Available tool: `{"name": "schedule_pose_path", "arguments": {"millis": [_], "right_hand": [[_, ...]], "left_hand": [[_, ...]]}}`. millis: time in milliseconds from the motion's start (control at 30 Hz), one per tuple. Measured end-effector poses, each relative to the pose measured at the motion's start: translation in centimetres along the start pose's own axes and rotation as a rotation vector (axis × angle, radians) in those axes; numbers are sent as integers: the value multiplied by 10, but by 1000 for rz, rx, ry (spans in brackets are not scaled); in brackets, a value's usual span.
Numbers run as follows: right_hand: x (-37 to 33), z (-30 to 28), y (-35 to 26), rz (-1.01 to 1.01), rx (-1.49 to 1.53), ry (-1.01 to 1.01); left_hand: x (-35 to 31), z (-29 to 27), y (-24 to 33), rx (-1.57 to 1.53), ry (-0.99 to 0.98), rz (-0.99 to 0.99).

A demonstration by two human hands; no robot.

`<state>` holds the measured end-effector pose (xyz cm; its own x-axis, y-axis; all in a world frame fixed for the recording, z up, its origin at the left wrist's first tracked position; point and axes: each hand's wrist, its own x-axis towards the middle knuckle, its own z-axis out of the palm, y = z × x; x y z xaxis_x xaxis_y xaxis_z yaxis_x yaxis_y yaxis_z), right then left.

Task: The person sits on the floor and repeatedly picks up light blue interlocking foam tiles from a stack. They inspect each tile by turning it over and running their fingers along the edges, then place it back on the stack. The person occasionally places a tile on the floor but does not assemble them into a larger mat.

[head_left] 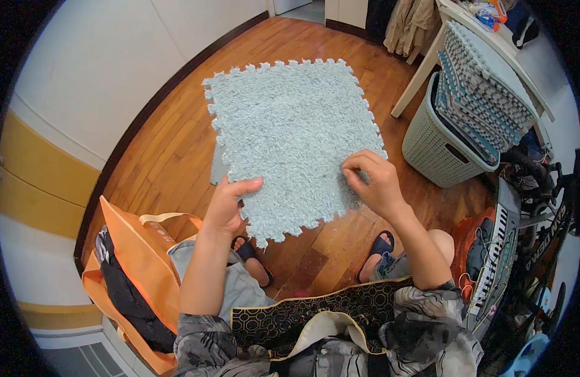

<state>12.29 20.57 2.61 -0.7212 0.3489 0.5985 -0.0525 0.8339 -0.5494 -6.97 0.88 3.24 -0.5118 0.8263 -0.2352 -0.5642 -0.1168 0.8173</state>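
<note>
A pale blue, fluffy interlocking mat tile (290, 125) with toothed edges is held up in front of me, tilted over the floor. My left hand (230, 204) grips its lower left edge, thumb on the plush face and fingers behind. Over the tile's lower right part, my right hand (373, 182) is closed in a pinch at the pile. Whatever sits between those fingertips is too small to make out. A flat grey-blue piece (217, 166) shows behind the tile's left edge, mostly hidden.
A woven plastic basket (431, 141) at the right holds a stack of similar tiles (481, 88), beside a white table leg (422, 69). An orange bag (139, 251) with dark cloth stands at my left. A keyboard (494, 251) leans at the right. My sandalled feet are on the wooden floor (164, 151).
</note>
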Motion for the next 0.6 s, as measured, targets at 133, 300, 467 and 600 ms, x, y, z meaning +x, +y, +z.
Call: {"name": "schedule_pose_path", "arguments": {"millis": [133, 300, 467, 600], "right_hand": [[2, 5, -12, -131, -149, 5], [1, 15, -16, -193, -340, -20], [5, 8, -9, -79, -118, 19], [7, 6, -16, -178, -124, -8]], "left_hand": [[-5, 7, 4, 18, -6, -4], [-12, 17, 3, 10, -50, 39], [-10, 13, 2, 51, 18, 71], [-10, 6, 5, 78, 16, 61]]}}
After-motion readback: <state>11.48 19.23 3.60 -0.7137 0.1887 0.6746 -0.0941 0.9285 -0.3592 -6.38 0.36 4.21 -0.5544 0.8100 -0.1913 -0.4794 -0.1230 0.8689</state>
